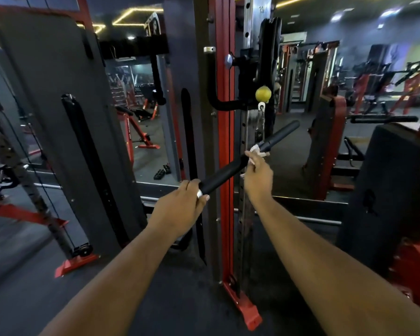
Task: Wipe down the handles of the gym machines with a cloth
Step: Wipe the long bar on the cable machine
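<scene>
A: What could go wrong here?

B: The bar (pixel 230 167) hangs off a cable (pixel 260 122) near its mid, so it's free to swing; if the left hand (pixel 180 204) eases off the near end while the right hand (pixel 256 175) rubs, the far end could kick round & hit the red post (pixel 224 141); also the cloth (pixel 258 151) is just a small wad (easy to drop), & it could snag on the clip by the mid.

A: Fingers?

B: Left fingers (pixel 192 184) wrapped round the bar's near tip; right fingers (pixel 250 156) bunched on the cloth, pressing it to the bar just below the hang point.

A: Which way's the bar lying?

B: Long axis runs on a slant; near end low-left, by the person; far end up-right, away; it sits in front of the post, at abt chest height I'd guess, well off the floor.
</scene>
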`<state>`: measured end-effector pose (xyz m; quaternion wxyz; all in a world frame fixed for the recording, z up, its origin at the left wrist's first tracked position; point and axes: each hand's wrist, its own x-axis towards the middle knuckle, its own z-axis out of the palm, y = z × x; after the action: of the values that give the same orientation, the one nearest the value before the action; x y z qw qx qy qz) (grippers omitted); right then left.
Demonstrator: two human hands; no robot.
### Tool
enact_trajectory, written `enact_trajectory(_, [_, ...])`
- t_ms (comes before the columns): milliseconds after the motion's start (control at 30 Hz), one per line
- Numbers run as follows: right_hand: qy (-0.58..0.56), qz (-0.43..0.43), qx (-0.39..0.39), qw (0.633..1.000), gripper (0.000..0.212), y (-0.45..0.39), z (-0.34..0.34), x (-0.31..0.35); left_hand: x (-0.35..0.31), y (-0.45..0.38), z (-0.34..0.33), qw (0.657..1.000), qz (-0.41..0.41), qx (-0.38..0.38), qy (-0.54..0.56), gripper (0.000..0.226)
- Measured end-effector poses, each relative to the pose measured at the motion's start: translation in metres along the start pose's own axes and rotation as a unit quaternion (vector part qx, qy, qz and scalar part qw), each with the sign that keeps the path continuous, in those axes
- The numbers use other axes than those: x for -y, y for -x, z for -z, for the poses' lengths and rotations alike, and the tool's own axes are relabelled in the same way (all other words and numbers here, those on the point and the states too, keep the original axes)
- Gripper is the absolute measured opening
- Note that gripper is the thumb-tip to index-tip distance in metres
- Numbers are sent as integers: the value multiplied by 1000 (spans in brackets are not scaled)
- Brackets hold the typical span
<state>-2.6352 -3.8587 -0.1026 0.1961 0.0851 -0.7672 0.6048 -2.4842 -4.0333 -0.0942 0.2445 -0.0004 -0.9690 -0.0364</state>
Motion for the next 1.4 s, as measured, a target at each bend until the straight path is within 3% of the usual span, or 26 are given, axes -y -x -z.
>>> enact_trajectory(133, [-31,57,-10,998,42,54,-26,6,9,-3,0,1000,-15,-10,18,51])
enact_trajectory(333, [-94,107,119,983,40,120,-31,25,35,-5,2,999,-22,-5,25,49])
enact_trajectory(433, [-93,84,49,991,40,101,-19,40,43,-5,5,999,-33,-8,18,50])
enact_trajectory(533, [16,42,-29,999,42,48,-7,50,42,-5,7,999,-43,-9,16,51])
enact_trajectory(633, [172,32,24,984,40,3,-10,42,40,-6,7,999,-50,-3,21,51])
enact_trajectory(733, [212,44,54,975,35,2,-24,35,39,-8,6,998,-56,-4,14,50])
enact_trajectory(1167, [-18,142,132,981,32,120,-49,41,50,-10,-3,999,-50,20,5,39])
enact_trajectory(1267, [-82,110,95,986,31,138,-43,38,51,-10,-4,998,-59,16,16,46])
enact_trajectory(1400, [-84,29,33,996,28,158,-31,26,52,-2,-13,993,-39,11,112,61])
